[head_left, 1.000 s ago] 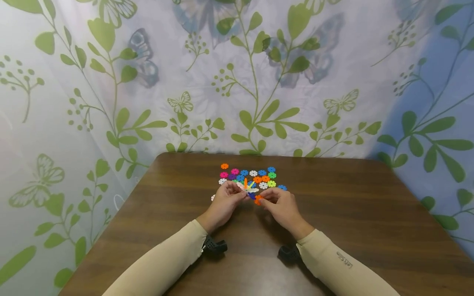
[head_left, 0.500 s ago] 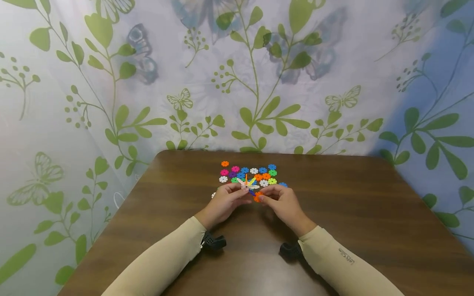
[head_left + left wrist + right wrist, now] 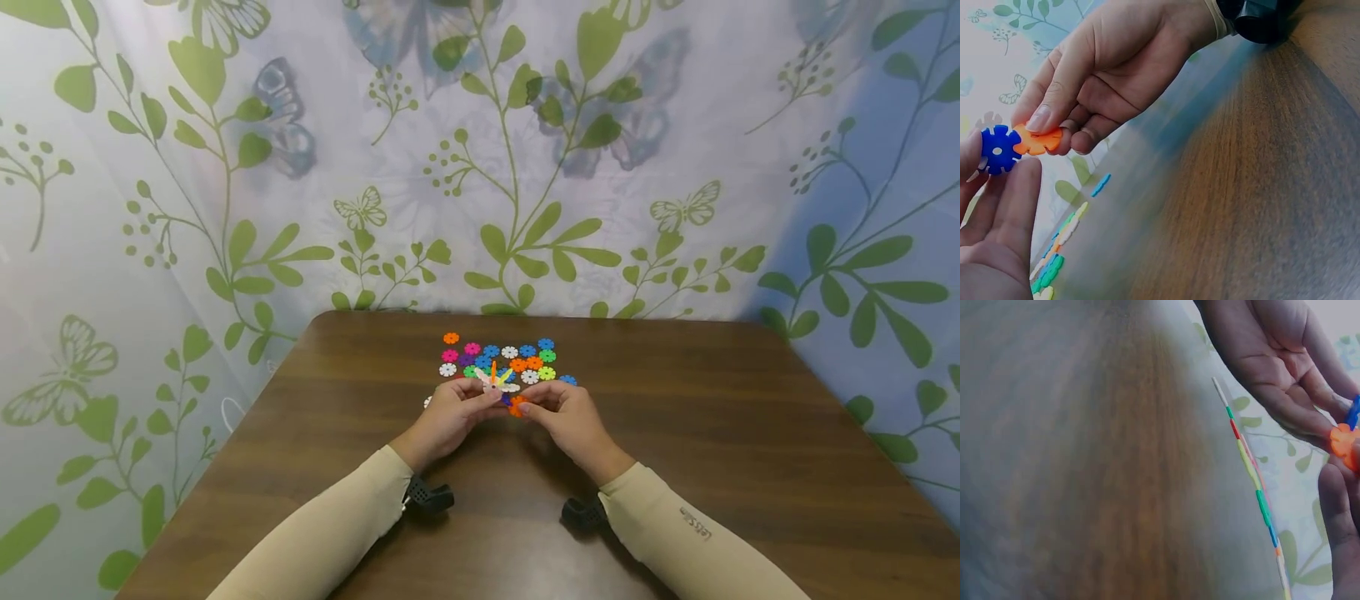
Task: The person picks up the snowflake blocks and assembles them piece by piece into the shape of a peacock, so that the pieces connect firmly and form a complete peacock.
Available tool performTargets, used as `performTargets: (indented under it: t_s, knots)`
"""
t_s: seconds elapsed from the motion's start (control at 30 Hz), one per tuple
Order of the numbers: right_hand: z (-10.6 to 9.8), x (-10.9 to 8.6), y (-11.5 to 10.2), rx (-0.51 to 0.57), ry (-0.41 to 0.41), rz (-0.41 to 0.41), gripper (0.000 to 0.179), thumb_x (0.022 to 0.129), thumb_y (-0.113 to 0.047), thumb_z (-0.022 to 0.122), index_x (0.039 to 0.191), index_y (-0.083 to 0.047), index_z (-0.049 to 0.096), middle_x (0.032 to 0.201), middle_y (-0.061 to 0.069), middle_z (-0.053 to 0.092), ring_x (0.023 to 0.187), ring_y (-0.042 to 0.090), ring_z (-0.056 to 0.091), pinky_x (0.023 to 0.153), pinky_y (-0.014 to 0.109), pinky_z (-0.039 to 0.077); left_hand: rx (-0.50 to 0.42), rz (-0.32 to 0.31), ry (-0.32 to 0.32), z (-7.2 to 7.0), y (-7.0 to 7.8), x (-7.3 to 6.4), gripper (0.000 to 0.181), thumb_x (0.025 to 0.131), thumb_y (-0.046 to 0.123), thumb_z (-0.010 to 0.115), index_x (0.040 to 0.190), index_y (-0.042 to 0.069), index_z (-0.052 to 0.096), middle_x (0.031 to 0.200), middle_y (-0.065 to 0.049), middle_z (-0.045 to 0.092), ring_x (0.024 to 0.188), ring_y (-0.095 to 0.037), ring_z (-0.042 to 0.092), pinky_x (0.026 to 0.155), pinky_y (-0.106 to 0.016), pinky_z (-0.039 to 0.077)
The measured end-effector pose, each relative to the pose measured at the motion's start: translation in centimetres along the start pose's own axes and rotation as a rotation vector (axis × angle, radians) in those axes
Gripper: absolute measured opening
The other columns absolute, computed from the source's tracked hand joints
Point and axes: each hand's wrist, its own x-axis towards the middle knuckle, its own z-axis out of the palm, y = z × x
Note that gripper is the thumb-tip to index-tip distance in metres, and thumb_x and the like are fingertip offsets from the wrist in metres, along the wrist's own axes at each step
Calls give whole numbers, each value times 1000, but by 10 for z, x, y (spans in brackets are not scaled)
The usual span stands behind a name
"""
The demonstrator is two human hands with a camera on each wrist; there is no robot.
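In the head view my left hand (image 3: 448, 414) holds a small cluster of notched plastic flower discs (image 3: 495, 382). White, orange and yellow pieces fan upward from it. A dark blue disc (image 3: 997, 150) shows flat-on in the left wrist view, between the left thumb and fingers. My right hand (image 3: 576, 422) pinches an orange flower disc (image 3: 1040, 140) between thumb and fingers. The orange disc's edge meets the blue disc's edge; whether their notches interlock, I cannot tell. In the right wrist view the orange disc (image 3: 1342, 445) is partly cut off by the frame edge.
Loose flower discs (image 3: 510, 352) in several colours lie flat on the brown wooden table (image 3: 675, 458) beyond the hands. One white disc (image 3: 427, 402) lies left of the left hand. A leaf-and-butterfly patterned curtain (image 3: 420, 208) hangs behind the table.
Both hands keep their holds, with the orange disc now slightly nearer the left hand. The head view has shifted slightly. The loose discs on the table lie as before.
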Motion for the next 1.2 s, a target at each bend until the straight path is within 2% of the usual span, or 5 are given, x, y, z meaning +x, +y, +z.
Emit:
performTargets:
  t_s: [0.27, 0.53, 0.77, 1.0, 1.2]
  knots:
    - [6, -2, -2, 66, 63, -3, 13, 93, 4, 78, 105, 6, 77, 98, 19, 76, 83, 37, 73, 77, 38, 62, -23, -13, 8, 1, 1, -2, 11, 105, -3, 62, 98, -2, 71, 100, -16, 74, 100, -28, 75, 102, -54, 50]
    - [8, -4, -3, 50, 99, -25, 12, 93, 4, 79, 104, 6, 77, 95, 19, 76, 80, 44, 73, 76, 50, 61, -23, -24, 15, 4, 0, -1, 18, 105, -7, 60, 95, 3, 72, 98, -12, 73, 100, -24, 74, 101, -46, 52]
    - [8, -2, -1, -13, 51, -5, 15, 94, -2, 80, 106, 4, 77, 95, 15, 77, 82, 38, 74, 75, 44, 62, 13, -21, 43, -1, 0, -1, 12, 103, -5, 64, 97, 2, 72, 100, -15, 72, 99, -25, 73, 102, -50, 51]
    - [-11, 6, 8, -247, 34, -40, 30, 99, -13, 78, 125, 1, 71, 119, 14, 72, 107, 31, 68, 95, 45, 55, -54, 60, 123, -5, 0, 3, 9, 101, 0, 70, 94, 2, 65, 99, -16, 70, 95, -29, 74, 106, -60, 45]
    - [-33, 10, 21, -622, -41, -15, 47, 101, -9, 72, 144, 4, 58, 150, 26, 50, 134, 48, 47, 110, 66, 27, -117, 44, 186, -6, 1, 6, 13, 103, -3, 66, 96, 5, 59, 96, -12, 67, 91, -25, 71, 103, -58, 49]
